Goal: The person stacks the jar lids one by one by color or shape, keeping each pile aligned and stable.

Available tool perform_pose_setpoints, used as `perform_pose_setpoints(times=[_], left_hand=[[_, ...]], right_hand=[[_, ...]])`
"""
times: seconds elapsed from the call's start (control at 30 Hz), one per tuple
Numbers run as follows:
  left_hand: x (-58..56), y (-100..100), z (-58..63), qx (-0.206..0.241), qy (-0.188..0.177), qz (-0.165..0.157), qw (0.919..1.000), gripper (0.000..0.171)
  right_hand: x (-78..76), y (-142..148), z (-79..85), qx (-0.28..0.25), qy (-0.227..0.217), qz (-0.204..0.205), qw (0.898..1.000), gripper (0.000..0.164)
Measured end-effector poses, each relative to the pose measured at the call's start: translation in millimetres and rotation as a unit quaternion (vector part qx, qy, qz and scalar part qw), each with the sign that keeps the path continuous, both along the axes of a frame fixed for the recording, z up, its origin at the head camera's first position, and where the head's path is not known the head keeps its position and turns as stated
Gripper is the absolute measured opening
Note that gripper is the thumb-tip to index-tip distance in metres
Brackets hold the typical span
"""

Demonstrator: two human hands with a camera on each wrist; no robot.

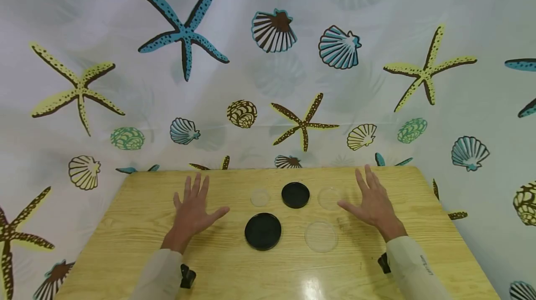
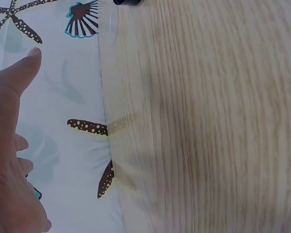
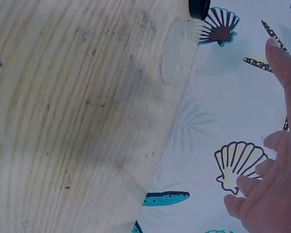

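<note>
Left fingers (image 1: 196, 186) and right fingers (image 1: 370, 179) splay near two round black dishes (image 1: 263, 231) and three clear dishes (image 1: 321, 236).

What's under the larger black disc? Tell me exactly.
The wooden tabletop shows all around the larger black disc, which appears to rest on it. Whatever is directly beneath is covered by the disc and cannot be seen.

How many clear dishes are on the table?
3: one clear dish left of the smaller black dish, another right of it, and a third right of the larger black dish.
</note>
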State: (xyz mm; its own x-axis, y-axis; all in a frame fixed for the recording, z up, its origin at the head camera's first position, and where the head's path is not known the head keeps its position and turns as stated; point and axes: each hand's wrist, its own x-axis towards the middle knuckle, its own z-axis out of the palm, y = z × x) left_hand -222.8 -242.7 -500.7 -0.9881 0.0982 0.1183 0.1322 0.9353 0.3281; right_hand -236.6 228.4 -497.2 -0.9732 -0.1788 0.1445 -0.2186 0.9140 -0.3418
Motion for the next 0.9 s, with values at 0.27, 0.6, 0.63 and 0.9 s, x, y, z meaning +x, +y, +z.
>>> perform_pose_setpoints(times=[0.27,0.6,0.63,0.9], left_hand=[[-0.4,4,-1.3,-0.003,0.006,-0.001,1.0,0.107],[-2.5,9,-0.4,-0.003,0.022,-0.011,0.9997,0.106],[-2.6,9,-0.4,-0.002,0.021,-0.013,0.9997,0.106],[-2.0,13,-2.7,0.009,0.018,-0.021,0.9996,0.104]], right_hand=[[-2.6,-8,3.9,-0.01,0.012,0.0,1.0,0.099],[-4.4,-17,7.3,-0.033,0.017,0.006,0.999,0.098],[-4.8,-18,7.5,-0.034,0.018,0.007,0.999,0.098],[-9.2,-29,8.3,-0.042,0.019,0.026,0.999,0.098]])
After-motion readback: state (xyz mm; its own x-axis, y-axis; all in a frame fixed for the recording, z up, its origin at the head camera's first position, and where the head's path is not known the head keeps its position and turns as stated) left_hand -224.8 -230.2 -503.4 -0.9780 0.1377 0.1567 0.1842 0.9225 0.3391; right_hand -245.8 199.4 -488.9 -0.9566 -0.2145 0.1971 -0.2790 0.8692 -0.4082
